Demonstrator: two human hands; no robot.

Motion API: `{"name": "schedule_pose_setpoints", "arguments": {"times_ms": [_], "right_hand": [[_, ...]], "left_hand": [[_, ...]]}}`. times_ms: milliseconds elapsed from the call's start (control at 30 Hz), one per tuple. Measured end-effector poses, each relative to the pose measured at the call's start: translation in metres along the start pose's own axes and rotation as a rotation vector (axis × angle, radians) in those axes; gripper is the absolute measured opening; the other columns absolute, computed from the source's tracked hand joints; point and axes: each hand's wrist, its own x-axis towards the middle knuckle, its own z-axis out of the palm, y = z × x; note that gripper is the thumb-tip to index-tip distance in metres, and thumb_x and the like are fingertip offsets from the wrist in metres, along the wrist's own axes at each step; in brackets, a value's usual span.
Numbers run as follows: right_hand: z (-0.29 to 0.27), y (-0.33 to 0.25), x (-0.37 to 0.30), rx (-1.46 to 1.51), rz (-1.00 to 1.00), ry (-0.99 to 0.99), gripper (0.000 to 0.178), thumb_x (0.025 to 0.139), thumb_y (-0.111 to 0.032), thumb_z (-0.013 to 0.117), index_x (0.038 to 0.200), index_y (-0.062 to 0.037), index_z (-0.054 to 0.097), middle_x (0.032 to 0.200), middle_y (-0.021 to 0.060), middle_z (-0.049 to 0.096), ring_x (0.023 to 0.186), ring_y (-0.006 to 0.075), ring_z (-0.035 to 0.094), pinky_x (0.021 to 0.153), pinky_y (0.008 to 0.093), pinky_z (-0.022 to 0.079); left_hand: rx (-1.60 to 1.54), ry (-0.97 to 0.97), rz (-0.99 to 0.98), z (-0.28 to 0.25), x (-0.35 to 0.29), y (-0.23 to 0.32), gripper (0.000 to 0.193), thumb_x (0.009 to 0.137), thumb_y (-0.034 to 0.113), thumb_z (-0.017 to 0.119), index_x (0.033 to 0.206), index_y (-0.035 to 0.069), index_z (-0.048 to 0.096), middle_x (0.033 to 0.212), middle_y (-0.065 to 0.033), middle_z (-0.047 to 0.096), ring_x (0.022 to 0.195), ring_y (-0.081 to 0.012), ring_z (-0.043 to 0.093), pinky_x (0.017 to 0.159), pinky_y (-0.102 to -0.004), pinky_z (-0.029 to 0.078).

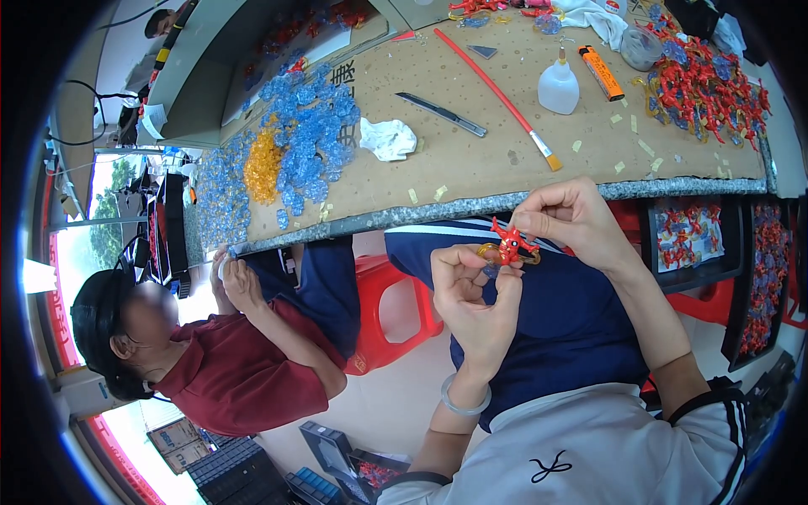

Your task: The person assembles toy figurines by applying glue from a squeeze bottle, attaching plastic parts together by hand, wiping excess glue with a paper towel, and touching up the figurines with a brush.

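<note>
A small red toy figure (510,244) with yellow and blue translucent parts is between my two hands, over my lap at the table's front edge. My left hand (476,296) grips it from below, thumb and fingers pinched round its lower part. From the upper right, my right hand (562,220) has thumb and forefinger pressed together at the figure's top; whether a tiny piece sits between those fingertips cannot be made out. The figure's underside is hidden by my left fingers.
On the cardboard-covered table (471,168) lie a brush (505,101), a cutter knife (442,114), a squeeze bottle (558,86), a lighter (600,73) and a white cloth (388,140). Blue pieces (303,118), orange pieces (263,164) and red figures (707,88) form piles. A co-worker (227,353) sits at left.
</note>
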Motion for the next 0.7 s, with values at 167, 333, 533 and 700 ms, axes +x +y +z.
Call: {"name": "schedule_pose_setpoints", "arguments": {"times_ms": [167, 333, 533, 700], "right_hand": [[-0.001, 0.002, 0.001, -0.006, -0.006, -0.003, 0.014, 0.087, -0.007, 0.067, 0.090, 0.0065, 0.069, 0.080, 0.0058, 0.068, 0.073, 0.0058, 0.061, 0.067, 0.0199, 0.050], [0.000, 0.005, 0.003, 0.003, -0.045, -0.017, 0.017, 0.087, -0.013, 0.069, 0.089, 0.0045, 0.068, 0.081, 0.0061, 0.067, 0.071, 0.0053, 0.059, 0.061, 0.0177, 0.047], [-0.004, 0.001, -0.003, -0.024, -0.039, -0.003, 0.015, 0.087, -0.010, 0.068, 0.090, 0.0047, 0.068, 0.083, 0.0073, 0.068, 0.073, 0.0068, 0.060, 0.065, 0.0194, 0.049], [-0.009, 0.006, -0.008, -0.090, -0.038, -0.034, 0.014, 0.086, -0.007, 0.067, 0.093, 0.0053, 0.068, 0.083, 0.0045, 0.067, 0.077, 0.0059, 0.059, 0.070, 0.0201, 0.049]], "left_hand": [[0.089, 0.005, 0.070, 0.001, 0.000, -0.003, 0.033, 0.077, -0.016, 0.057, 0.095, 0.003, 0.037, 0.091, -0.0127, 0.055, 0.076, -0.0188, 0.066, 0.069, -0.0261, 0.056], [0.214, 0.074, 0.150, 0.004, -0.004, -0.001, 0.030, 0.072, -0.012, 0.062, 0.091, 0.000, 0.042, 0.089, -0.0140, 0.058, 0.076, -0.0160, 0.063, 0.074, -0.0247, 0.053], [0.421, -0.019, 0.315, 0.003, -0.006, -0.005, 0.035, 0.073, -0.013, 0.061, 0.094, 0.003, 0.038, 0.092, -0.0116, 0.052, 0.085, -0.0171, 0.061, 0.073, -0.0246, 0.052], [0.232, 0.030, 0.101, 0.005, -0.009, -0.004, 0.036, 0.074, -0.009, 0.063, 0.100, 0.000, 0.041, 0.087, -0.0122, 0.058, 0.081, -0.0170, 0.063, 0.073, -0.0241, 0.050]]}}
